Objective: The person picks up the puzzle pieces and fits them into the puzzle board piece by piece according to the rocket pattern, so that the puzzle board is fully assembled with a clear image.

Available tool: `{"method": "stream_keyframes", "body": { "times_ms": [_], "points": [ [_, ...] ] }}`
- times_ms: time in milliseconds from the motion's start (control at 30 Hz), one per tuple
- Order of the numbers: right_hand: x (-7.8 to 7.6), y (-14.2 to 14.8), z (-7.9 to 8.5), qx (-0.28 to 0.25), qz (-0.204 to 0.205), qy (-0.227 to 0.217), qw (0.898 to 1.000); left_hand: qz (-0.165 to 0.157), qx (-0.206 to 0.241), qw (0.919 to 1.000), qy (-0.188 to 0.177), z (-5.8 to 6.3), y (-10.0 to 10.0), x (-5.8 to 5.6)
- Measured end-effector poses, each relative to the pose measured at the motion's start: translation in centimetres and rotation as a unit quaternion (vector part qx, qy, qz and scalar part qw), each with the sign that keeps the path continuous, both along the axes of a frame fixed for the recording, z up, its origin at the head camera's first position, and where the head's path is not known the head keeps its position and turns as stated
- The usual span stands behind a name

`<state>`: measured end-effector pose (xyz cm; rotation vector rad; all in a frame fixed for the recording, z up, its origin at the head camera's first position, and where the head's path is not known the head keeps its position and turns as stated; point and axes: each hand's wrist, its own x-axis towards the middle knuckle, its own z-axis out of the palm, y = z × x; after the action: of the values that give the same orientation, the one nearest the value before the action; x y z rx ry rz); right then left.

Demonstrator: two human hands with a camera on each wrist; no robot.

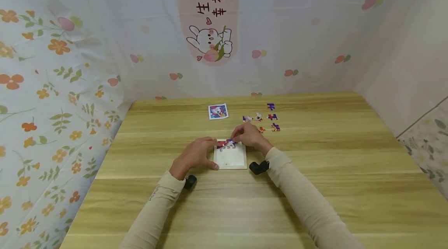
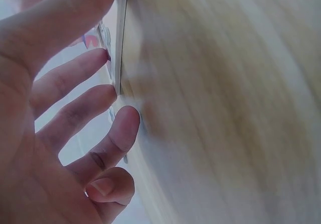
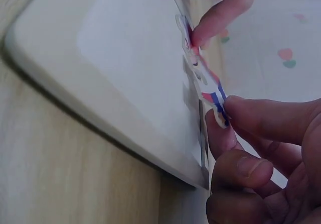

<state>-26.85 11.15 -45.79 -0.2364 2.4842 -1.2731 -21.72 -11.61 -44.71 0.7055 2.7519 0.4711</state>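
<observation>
A square white puzzle tray (image 1: 230, 159) lies on the table in front of me. Several joined puzzle pieces (image 1: 224, 145) run along its far edge. With thumb and fingertip, my right hand (image 1: 251, 135) pinches a blue, white and red puzzle piece (image 3: 213, 96) at the tray's far right corner; in the right wrist view it is tilted above the tray surface. My left hand (image 1: 196, 154) rests at the tray's left side, index fingertip on the pieces and thumb by the near left corner. The left wrist view shows its other fingers (image 2: 80, 106) mostly extended beside the tray edge.
Loose puzzle pieces (image 1: 272, 117) lie beyond my right hand, several in a loose group. A small picture card (image 1: 218, 111) with a white character lies behind the tray. A patterned cloth (image 1: 280, 31) hangs at the table's far edge.
</observation>
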Motion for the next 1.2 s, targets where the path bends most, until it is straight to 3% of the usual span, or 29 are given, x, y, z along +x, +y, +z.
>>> {"method": "stream_keyframes", "body": {
  "times_ms": [333, 533, 700, 900, 1200],
  "points": [
    [0.6, -1.0, -0.3, 0.055, 0.007, 0.063, 0.997, -0.005, 0.005, 0.9999, 0.008, -0.4, -0.1, 0.1],
    [0.9, -2.0, 0.2, 0.139, 0.019, 0.12, 0.983, -0.011, 0.0, 0.9998, 0.014, -0.2, -0.1, 0.1],
    [0.9, -2.4, 0.3, 0.179, 0.019, 0.137, 0.974, -0.041, -0.017, 0.9988, 0.021, 0.4, 0.2, 0.1],
    [1.0, -2.6, 0.3, 0.179, 0.028, 0.128, 0.975, -0.039, -0.048, 0.998, 0.011, 0.8, 0.7, 0.1],
    [1.1, -2.5, 0.0, 0.176, 0.022, 0.134, 0.975, -0.029, -0.047, 0.9985, 0.001, 0.9, 0.9, 0.1]
  ]
}}
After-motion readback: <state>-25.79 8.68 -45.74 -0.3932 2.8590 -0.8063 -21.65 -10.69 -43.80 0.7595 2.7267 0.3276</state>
